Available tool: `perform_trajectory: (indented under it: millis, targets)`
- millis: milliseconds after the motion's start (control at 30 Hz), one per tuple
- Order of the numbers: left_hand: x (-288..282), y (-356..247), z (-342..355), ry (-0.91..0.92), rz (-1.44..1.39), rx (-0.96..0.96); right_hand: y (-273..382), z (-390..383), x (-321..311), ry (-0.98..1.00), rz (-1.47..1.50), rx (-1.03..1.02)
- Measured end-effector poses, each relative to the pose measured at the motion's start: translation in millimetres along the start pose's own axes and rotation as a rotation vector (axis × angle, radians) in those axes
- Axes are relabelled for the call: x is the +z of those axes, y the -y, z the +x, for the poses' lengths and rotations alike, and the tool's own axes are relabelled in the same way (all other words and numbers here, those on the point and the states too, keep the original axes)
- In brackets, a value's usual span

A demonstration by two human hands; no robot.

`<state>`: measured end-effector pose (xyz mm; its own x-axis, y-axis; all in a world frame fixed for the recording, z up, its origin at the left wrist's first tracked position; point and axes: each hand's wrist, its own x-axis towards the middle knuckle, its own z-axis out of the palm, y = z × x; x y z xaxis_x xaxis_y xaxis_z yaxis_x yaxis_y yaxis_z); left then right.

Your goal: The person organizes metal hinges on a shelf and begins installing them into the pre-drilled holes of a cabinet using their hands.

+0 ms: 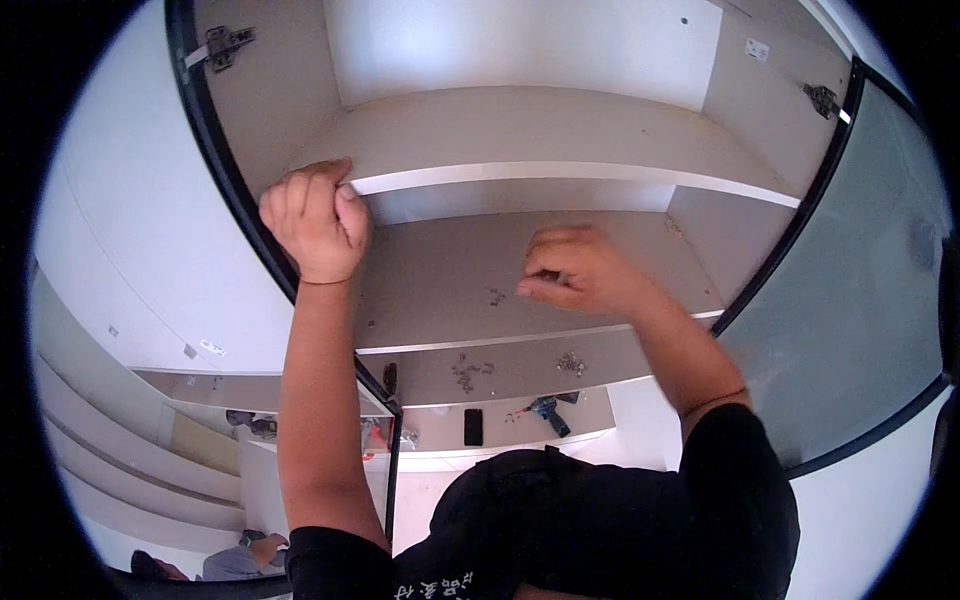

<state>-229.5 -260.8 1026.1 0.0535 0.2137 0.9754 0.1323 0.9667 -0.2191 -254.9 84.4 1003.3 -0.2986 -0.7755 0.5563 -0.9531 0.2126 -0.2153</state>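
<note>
A person in a black shirt is reaching into an open wall cabinet (250, 110) with both bare hands. The left hand (312, 222) is gripping the front left corner of the upper shelf (560, 140), fingers curled together over its edge. The right hand (580, 270) is hovering over the middle shelf (450, 290), thumb and fingertips pinched together; whether anything small is sitting between them cannot be told. A few loose screws (496, 296) are lying on that shelf just left of the right hand. More screws (466, 372) are lying scattered on the nearer shelf below. Nearer still, a dark phone (473, 426) and a blue power drill (548, 412) are resting on the lowest surface. A metal hinge (226, 44) is showing at the far left.
</note>
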Motion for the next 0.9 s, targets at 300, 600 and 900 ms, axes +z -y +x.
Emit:
perform_trajectory:
  millis: [300, 600, 900]
  targets:
    - [7, -1, -8, 0.055, 0.008, -0.053, -111, -68, 150, 0.02, -0.125, 0.342]
    - [-7, -8, 0, 0.129, -0.078, -0.057, -101, -91, 145, -0.039, -0.233, 0.365]
    - [-13, -6, -4, 0.158, -0.038, -0.056, -87, -147, 115, -0.189, -0.259, 0.486]
